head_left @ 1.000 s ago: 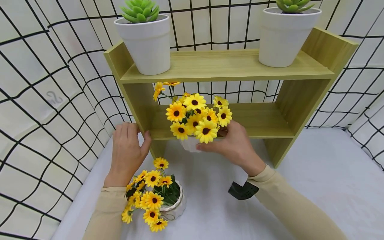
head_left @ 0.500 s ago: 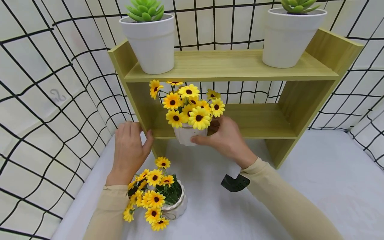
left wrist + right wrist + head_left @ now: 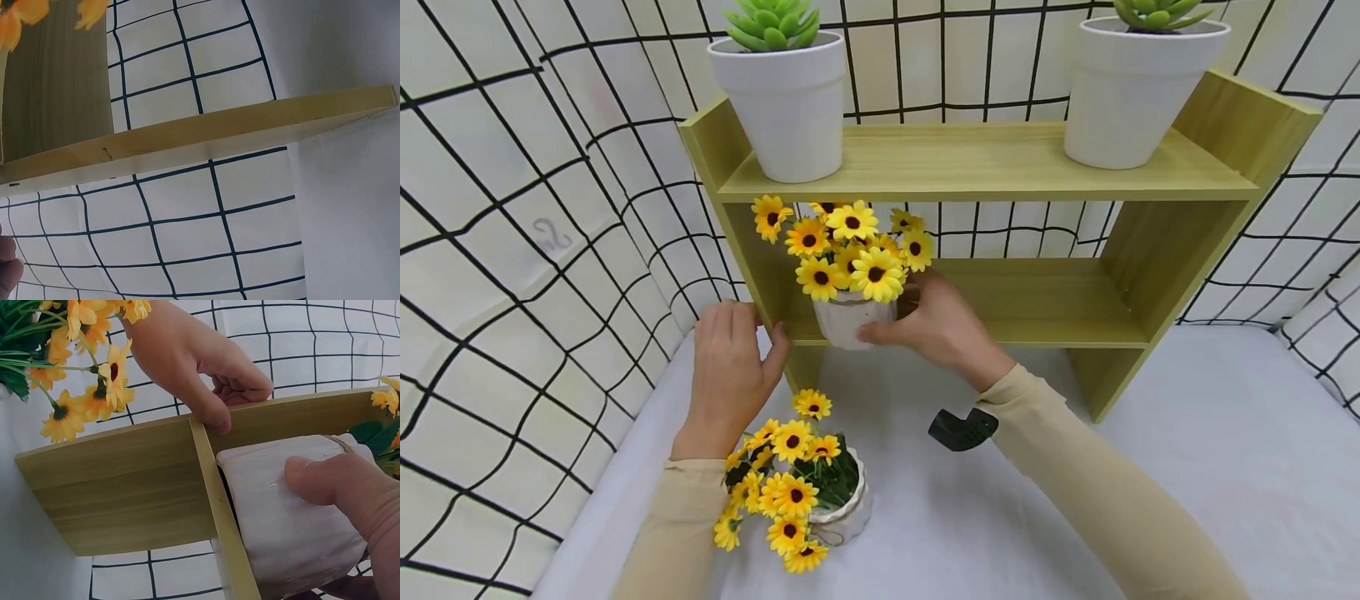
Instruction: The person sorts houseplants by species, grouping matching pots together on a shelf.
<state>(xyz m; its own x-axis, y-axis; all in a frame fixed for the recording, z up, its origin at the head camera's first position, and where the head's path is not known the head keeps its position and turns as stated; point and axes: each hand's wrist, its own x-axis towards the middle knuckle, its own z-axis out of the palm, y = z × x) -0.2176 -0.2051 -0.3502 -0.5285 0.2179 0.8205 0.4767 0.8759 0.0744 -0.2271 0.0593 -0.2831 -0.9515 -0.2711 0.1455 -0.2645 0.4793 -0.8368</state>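
My right hand (image 3: 942, 329) holds a whitish flowerpot (image 3: 838, 321) with yellow artificial flowers, thumb across its front and fingers round its far side. In the right wrist view this pot (image 3: 275, 512) is right beside the middle board's front edge; I cannot tell whether it bears on the board. My left hand (image 3: 730, 379) grips the left side panel (image 3: 730, 250) of the wooden shelf, its thumb on the front edge. Only its fingertips (image 3: 7, 269) show in the left wrist view. A second flowerpot (image 3: 846, 521) with yellow flowers stands on the white surface near my left forearm.
Two white pots with green succulents stand on the top board, one at the left (image 3: 786, 117) and one at the right (image 3: 1131, 100). Black wire grid (image 3: 602, 167) runs along the left, back and right. The lower compartment's right part (image 3: 1045, 300) shows bare wood.
My right hand has moved left and up with the flowerpot, bringing it to the left part of the middle board. The left hand keeps its grip on the panel. The view has shifted slightly.
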